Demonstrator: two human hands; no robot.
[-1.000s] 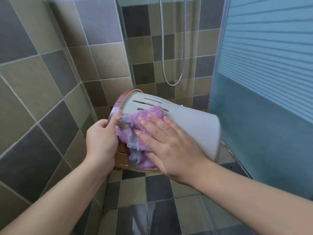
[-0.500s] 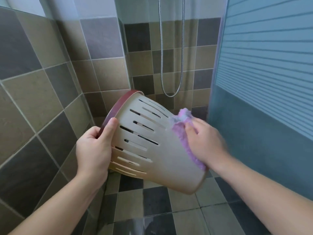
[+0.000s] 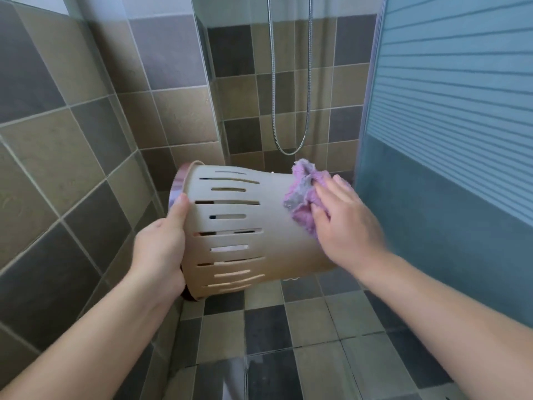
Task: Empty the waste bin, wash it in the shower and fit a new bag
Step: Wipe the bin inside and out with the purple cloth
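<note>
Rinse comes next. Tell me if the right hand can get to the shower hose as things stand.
Probably not yet: the right hand is pressing the purple cloth against the bin. The shower hose hangs beyond the bin, with nothing else between.

bin (image 3: 248,226) tipped level, cloth (image 3: 302,197) slid up

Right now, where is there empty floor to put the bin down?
The tiled floor below the waste bin lies bare, between the tiled wall and the glass door. Up higher it's crowded: both hands and the purple cloth.
</note>
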